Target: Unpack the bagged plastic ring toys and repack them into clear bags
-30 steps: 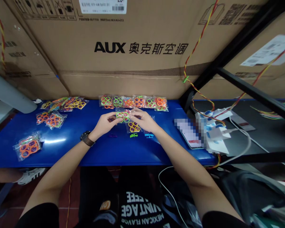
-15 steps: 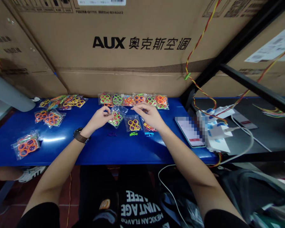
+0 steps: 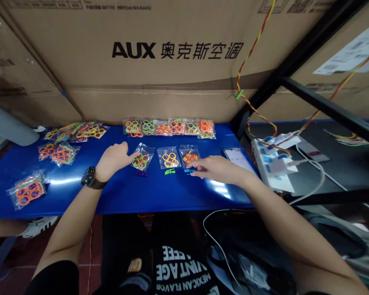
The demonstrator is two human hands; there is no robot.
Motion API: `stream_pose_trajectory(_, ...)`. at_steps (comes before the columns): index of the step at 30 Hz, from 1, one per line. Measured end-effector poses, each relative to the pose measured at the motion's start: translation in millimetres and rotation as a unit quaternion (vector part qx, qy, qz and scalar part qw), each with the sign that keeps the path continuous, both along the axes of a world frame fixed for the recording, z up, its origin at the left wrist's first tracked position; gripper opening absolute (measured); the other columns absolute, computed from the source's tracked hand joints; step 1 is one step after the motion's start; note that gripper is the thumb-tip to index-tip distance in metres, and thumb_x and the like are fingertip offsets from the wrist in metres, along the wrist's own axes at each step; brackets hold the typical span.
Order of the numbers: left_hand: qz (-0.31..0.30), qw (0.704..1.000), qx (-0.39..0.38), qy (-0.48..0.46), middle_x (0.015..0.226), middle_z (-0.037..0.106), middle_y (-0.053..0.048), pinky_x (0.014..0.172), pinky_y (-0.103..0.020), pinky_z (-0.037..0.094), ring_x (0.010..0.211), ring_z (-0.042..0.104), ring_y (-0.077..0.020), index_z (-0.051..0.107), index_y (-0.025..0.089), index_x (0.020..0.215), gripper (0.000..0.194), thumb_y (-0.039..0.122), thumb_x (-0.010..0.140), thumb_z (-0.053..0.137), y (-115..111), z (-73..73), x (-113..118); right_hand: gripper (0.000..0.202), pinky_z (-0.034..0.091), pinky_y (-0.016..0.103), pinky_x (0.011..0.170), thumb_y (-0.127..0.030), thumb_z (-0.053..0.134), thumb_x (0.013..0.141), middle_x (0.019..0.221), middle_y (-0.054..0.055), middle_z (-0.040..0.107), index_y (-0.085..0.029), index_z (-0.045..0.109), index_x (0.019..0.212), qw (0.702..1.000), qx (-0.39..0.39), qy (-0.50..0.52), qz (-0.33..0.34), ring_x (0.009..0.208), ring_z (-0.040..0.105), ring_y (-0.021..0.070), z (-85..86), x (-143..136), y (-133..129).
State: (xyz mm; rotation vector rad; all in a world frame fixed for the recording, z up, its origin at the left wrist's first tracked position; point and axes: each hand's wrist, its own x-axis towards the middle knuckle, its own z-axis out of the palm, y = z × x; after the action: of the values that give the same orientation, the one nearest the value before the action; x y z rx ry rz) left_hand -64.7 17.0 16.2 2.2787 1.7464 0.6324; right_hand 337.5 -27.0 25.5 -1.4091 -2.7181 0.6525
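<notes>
My left hand (image 3: 115,160) is at the left of a clear bag of green rings (image 3: 141,160), its thumb stretched out to the bag's edge and its other fingers partly hidden. My right hand (image 3: 217,169) reaches in from the right, thumb and forefinger apart around a small light-blue plastic piece (image 3: 189,172) on the table. Just behind those fingertips lies a bag of orange and red rings (image 3: 189,154). Between the hands are a bag of yellow rings (image 3: 169,158) and a small green piece (image 3: 169,171). A purple piece (image 3: 142,174) lies below the green-ring bag.
Several ring bags (image 3: 162,128) form a row along the back of the blue table (image 3: 160,192). More bags (image 3: 61,153) lie at the left, one stack (image 3: 29,190) near the front. At the right are a phone (image 3: 238,157) and a power strip (image 3: 272,162) with cables.
The green-ring bag now lies flat beside the yellow-ring bag. My left hand has moved left of it. My right hand has come down and right to the light-blue piece.
</notes>
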Motion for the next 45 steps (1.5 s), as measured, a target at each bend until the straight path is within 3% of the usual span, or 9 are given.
stream_pose_trajectory(4,-0.142,0.988,0.044,0.032,0.098,0.076,-0.01,0.091,-0.038,0.052,0.097,0.071,-0.0265,0.074,0.021,0.101,0.023,0.042,0.101,0.064,-4,6.7,15,0.025,0.044,0.031,0.068,-0.038,0.069,0.098,0.087,-0.002,0.081,-0.035,0.076,0.122,1.0,0.008,0.004,0.012,0.076,0.074,0.0211,-6.8,-5,-2)
stream_pose_trajectory(8,-0.251,0.966,0.025,0.046,0.13,0.074,-0.01,0.109,-0.043,0.049,0.125,0.064,-0.0267,0.074,0.025,0.126,0.028,0.035,0.106,0.057,-2,-3.9,25,0.014,0.04,0.031,0.066,-0.037,0.07,0.098,0.079,-0.002,0.077,-0.031,0.077,0.109,0.999,0.005,0.023,0.022,0.071,0.071,0.019,-12.7,-10,-3)
stream_pose_trajectory(13,-0.226,0.972,0.01,0.056,0.129,0.075,-0.011,0.105,-0.042,0.049,0.121,0.066,-0.0275,0.075,0.024,0.126,0.032,0.043,0.105,0.06,2,-13.1,23,0.014,0.037,0.03,0.062,-0.04,0.074,0.093,0.068,-0.004,0.068,-0.026,0.077,0.096,0.997,-0.038,0.051,0.04,0.059,0.061,0.0148,1.1,-13,5)
stream_pose_trajectory(18,-0.205,0.973,0.04,0.102,0.12,0.077,-0.011,0.095,-0.039,0.048,0.108,0.068,-0.0268,0.076,0.024,0.127,0.036,0.048,0.104,0.061,4,-11.2,21,0.033,0.042,0.029,0.061,-0.055,0.073,0.091,0.072,-0.003,0.066,-0.023,0.069,0.096,0.965,-0.108,0.237,0.017,0.063,0.056,0.0131,20.7,-4,42)
stream_pose_trajectory(23,-0.183,0.972,0.079,0.126,0.11,0.078,-0.01,0.097,-0.041,0.044,0.105,0.067,-0.0277,0.079,0.025,0.12,0.033,0.049,0.102,0.065,5,-10.6,21,0.038,0.034,0.026,0.05,-0.058,0.076,0.089,0.065,-0.007,0.051,-0.024,0.059,0.085,0.903,-0.186,0.386,-0.017,0.054,0.042,0.009,2.7,3,71)
stream_pose_trajectory(27,-0.179,0.974,0.114,0.084,0.113,0.077,-0.011,0.105,-0.047,0.041,0.113,0.064,-0.0302,0.08,0.025,0.114,0.028,0.045,0.102,0.065,-1,-8.6,30,0.036,0.034,0.027,0.049,-0.054,0.081,0.084,0.075,-0.004,0.059,-0.025,0.06,0.087,0.849,-0.194,0.486,-0.074,0.055,0.043,0.0088,-16.7,4,74)
stream_pose_trajectory(34,-0.219,0.968,0.117,0.034,0.106,0.079,-0.01,0.102,-0.046,0.044,0.112,0.064,-0.0286,0.08,0.023,0.107,0.029,0.038,0.107,0.056,-11,-2.6,89,0.039,0.039,0.028,0.053,-0.061,0.078,0.086,0.074,-0.006,0.052,-0.029,0.058,0.098,0.787,-0.145,0.585,-0.133,0.056,0.041,0.0103,-23.5,9,80)
stream_pose_trajectory(39,-0.185,0.98,0.074,-0.014,0.1,0.08,-0.011,0.096,-0.045,0.048,0.099,0.068,-0.0291,0.082,0.021,0.094,0.025,0.041,0.099,0.068,26,5.9,143,0.055,0.041,0.032,0.057,-0.068,0.066,0.091,0.079,-0.003,0.051,-0.033,0.062,0.133,0.791,-0.09,0.586,-0.149,0.062,0.043,0.0135,-22.3,13,82)
stream_pose_trajectory(45,-0.18,0.983,0.0,0.037,0.068,0.072,-0.007,0.09,-0.048,0.05,0.078,0.066,-0.0279,0.076,0.024,0.065,0.029,0.047,0.081,0.084,67,3.1,184,0.066,0.047,0.034,0.062,-0.079,0.05,0.094,0.093,0.005,0.061,-0.031,0.059,0.137,0.802,-0.029,0.571,-0.173,0.074,0.055,0.0173,-19.8,18,86)
